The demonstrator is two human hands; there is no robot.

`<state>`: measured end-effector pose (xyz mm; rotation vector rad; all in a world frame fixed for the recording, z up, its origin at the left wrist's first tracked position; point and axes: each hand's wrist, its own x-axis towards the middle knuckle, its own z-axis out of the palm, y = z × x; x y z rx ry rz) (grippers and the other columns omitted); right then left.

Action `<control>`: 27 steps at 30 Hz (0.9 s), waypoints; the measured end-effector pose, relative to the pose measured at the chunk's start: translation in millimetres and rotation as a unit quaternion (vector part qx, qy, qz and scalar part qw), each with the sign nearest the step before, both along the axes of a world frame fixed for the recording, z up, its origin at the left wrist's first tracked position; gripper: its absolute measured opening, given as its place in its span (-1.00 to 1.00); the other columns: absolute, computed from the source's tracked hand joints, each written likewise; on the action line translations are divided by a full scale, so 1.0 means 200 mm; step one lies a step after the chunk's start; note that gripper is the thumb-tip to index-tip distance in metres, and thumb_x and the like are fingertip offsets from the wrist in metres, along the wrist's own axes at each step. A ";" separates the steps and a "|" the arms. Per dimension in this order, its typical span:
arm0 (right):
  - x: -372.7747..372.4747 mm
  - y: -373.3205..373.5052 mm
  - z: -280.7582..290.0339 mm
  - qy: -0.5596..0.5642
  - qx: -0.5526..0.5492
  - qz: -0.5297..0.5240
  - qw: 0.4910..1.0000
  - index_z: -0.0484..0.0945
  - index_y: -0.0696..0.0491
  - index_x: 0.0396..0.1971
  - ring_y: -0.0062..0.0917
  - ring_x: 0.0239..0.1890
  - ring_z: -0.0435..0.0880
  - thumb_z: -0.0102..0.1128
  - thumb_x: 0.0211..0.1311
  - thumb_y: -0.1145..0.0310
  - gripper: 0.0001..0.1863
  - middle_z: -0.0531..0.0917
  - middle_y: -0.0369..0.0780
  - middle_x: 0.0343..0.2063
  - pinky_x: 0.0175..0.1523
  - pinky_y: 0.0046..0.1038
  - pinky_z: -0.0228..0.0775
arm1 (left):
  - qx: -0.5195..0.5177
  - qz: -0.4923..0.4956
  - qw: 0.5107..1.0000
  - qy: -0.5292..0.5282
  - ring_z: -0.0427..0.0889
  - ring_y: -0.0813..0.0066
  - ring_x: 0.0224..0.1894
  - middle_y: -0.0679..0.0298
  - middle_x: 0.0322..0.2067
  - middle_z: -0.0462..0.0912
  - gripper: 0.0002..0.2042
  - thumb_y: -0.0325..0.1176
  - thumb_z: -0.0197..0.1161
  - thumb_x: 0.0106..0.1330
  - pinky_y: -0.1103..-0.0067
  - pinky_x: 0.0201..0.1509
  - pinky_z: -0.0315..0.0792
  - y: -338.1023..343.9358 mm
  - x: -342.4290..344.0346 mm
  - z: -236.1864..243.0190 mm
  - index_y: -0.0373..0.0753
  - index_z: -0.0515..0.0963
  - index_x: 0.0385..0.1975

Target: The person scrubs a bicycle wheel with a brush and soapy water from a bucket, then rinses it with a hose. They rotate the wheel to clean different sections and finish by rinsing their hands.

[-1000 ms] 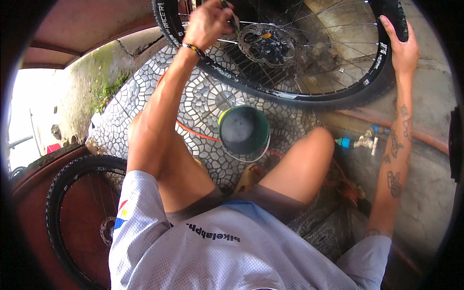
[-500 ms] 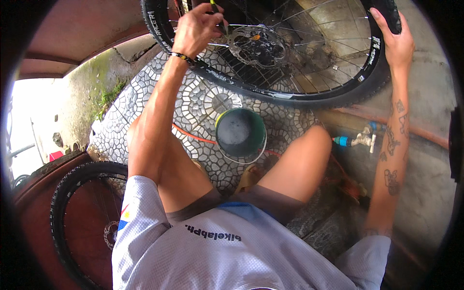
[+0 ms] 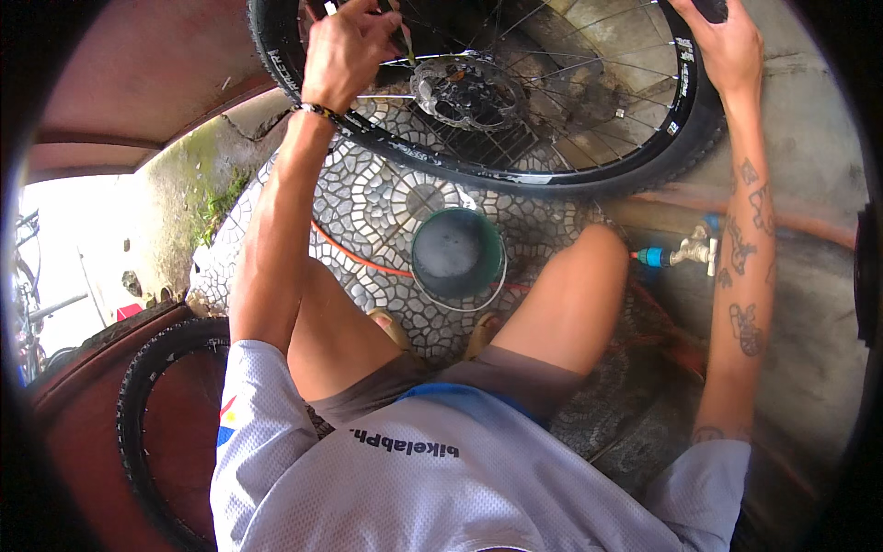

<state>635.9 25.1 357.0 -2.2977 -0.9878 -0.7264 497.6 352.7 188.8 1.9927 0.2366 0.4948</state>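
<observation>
Bicycle wheel [image 3: 515, 175] with knobbly black tyre, at the top of the view and beyond the knees, its upper part cut off by the picture's edge; the face bearing the disc rotor [image 3: 467, 92] is turned toward the wearer. The left hand [image 3: 345, 57] has its fingers closed on a slender tool [image 3: 407, 44], whose exact kind is too small to tell. The governing relation is that the rotor lies to the right of this grip and slightly nearer the wearer; the tool's long axis slopes down toward the rotor's left edge, its tip near or touching it, which cannot be told. The left hand is the nearer; the right hand [image 3: 727, 46] stands well apart, thumb and fingers parted only by the tyre's width and hooked around its right side. Farther out: a green bucket [image 3: 457, 258] of cloudy liquid on the pebble-patterned floor [image 3: 368, 198], an orange hose [image 3: 354, 258] beside it, a tap [image 3: 694, 252] at right, and a second wheel [image 3: 131, 414] at lower left.
</observation>
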 end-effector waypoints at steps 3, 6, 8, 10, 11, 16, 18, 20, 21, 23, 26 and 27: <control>-0.02 0.00 0.00 0.014 0.004 -0.008 1.000 0.64 0.15 0.00 -0.40 -0.07 0.74 0.49 0.13 -0.01 -0.40 0.78 -0.10 -0.16 0.09 -0.34 0.50 | 0.102 0.048 0.994 -0.012 0.83 0.48 -0.32 0.14 -0.29 0.83 -0.69 -0.28 0.26 0.48 0.58 -0.26 0.68 -0.01 0.00 -0.05 -0.34 0.61 0.09; -0.02 0.00 -0.01 0.001 0.016 -0.012 1.000 0.64 0.14 0.00 -0.41 -0.09 0.75 0.49 0.13 -0.03 -0.40 0.78 -0.11 -0.20 0.07 -0.34 0.51 | 0.112 0.062 0.992 0.001 0.82 0.51 -0.33 0.16 -0.31 0.83 -0.70 -0.29 0.27 0.48 0.60 -0.27 0.66 0.00 -0.01 -0.08 -0.38 0.60 0.05; -0.02 0.00 -0.01 -0.015 0.016 0.004 1.000 0.64 0.14 0.00 -0.41 -0.09 0.75 0.49 0.13 -0.03 -0.40 0.78 -0.11 -0.20 0.07 -0.34 0.51 | 0.082 0.012 0.996 0.013 0.82 0.53 -0.32 0.17 -0.32 0.83 -0.71 -0.32 0.27 0.48 0.60 -0.27 0.66 0.01 -0.01 -0.08 -0.38 0.60 0.04; -0.01 0.00 -0.01 0.006 0.016 0.001 1.000 0.64 0.14 0.01 -0.41 -0.08 0.75 0.49 0.13 -0.03 -0.40 0.78 -0.10 -0.19 0.07 -0.34 0.51 | 0.033 0.030 0.999 -0.012 0.80 0.57 -0.33 0.20 -0.32 0.83 -0.75 -0.36 0.26 0.48 0.62 -0.25 0.66 0.02 0.00 -0.05 -0.35 0.61 0.04; -0.01 0.00 -0.01 0.017 0.013 -0.002 1.000 0.64 0.14 0.01 -0.41 -0.08 0.75 0.49 0.14 -0.03 -0.40 0.78 -0.10 -0.19 0.07 -0.34 0.51 | 0.027 0.027 0.999 -0.022 0.80 0.57 -0.33 0.19 -0.32 0.83 -0.75 -0.37 0.26 0.47 0.63 -0.25 0.65 0.01 0.00 -0.03 -0.34 0.62 0.04; 0.01 -0.01 -0.01 -0.025 0.019 0.005 0.999 0.64 0.14 -0.01 -0.42 -0.12 0.74 0.48 0.15 -0.02 -0.41 0.77 -0.10 -0.22 0.04 -0.35 0.51 | 0.355 0.004 0.921 -0.163 0.64 0.62 -0.52 0.20 -0.58 0.61 -0.85 -0.46 0.22 0.42 0.55 -0.46 0.49 -0.05 0.00 0.10 -0.43 0.52 -0.34; 0.02 -0.01 -0.02 0.002 0.013 0.010 1.000 0.64 0.14 -0.02 -0.42 -0.14 0.74 0.48 0.14 -0.02 -0.42 0.77 -0.11 -0.23 0.03 -0.35 0.51 | 0.088 0.058 0.994 0.017 0.68 0.47 -0.56 0.11 -0.63 0.60 -0.85 -0.45 0.24 0.35 0.45 -0.45 0.49 -0.08 0.01 0.16 -0.43 0.51 -0.40; 0.03 -0.02 -0.03 -0.001 0.014 0.003 1.000 0.64 0.15 -0.03 -0.42 -0.14 0.74 0.49 0.14 -0.02 -0.42 0.77 -0.11 -0.24 0.03 -0.35 0.51 | 0.236 0.038 0.969 -0.058 0.62 0.45 -0.61 0.13 -0.70 0.57 -0.85 -0.43 0.29 0.31 0.44 -0.47 0.48 -0.12 0.01 0.21 -0.42 0.58 -0.30; 0.04 -0.02 -0.03 -0.004 0.017 0.001 1.000 0.64 0.15 -0.03 -0.42 -0.14 0.74 0.49 0.14 -0.02 -0.42 0.77 -0.11 -0.24 0.03 -0.35 0.51 | 0.207 0.021 0.977 -0.050 0.62 0.47 -0.60 0.13 -0.68 0.58 -0.85 -0.42 0.29 0.31 0.45 -0.47 0.48 -0.13 0.01 0.23 -0.41 0.58 -0.30; 0.05 -0.02 -0.03 -0.009 0.034 0.012 0.999 0.65 0.15 -0.04 -0.43 -0.14 0.74 0.50 0.13 -0.02 -0.42 0.78 -0.11 -0.24 0.03 -0.36 0.51 | 0.140 0.019 0.990 0.006 0.67 0.33 -0.58 0.04 -0.61 0.65 -0.82 -0.40 0.29 0.32 0.39 -0.43 0.52 -0.16 0.03 0.27 -0.42 0.58 -0.27; 0.04 -0.01 -0.03 -0.007 0.016 0.008 1.000 0.65 0.15 -0.03 -0.44 -0.14 0.74 0.50 0.12 -0.02 -0.42 0.78 -0.11 -0.24 0.03 -0.36 0.51 | 0.240 -0.005 0.964 -0.112 0.69 0.15 -0.56 -0.03 -0.60 0.64 -0.80 -0.39 0.30 0.31 0.35 -0.41 0.53 -0.21 0.04 0.30 -0.42 0.57 -0.25; 0.04 -0.01 -0.03 -0.008 0.008 0.005 1.000 0.65 0.15 -0.03 -0.44 -0.14 0.74 0.50 0.12 -0.02 -0.42 0.78 -0.11 -0.24 0.04 -0.37 0.51 | 0.233 -0.047 0.970 -0.054 0.70 0.12 -0.54 -0.06 -0.57 0.64 -0.81 -0.39 0.30 0.31 0.33 -0.40 0.53 -0.22 0.05 0.32 -0.42 0.57 -0.26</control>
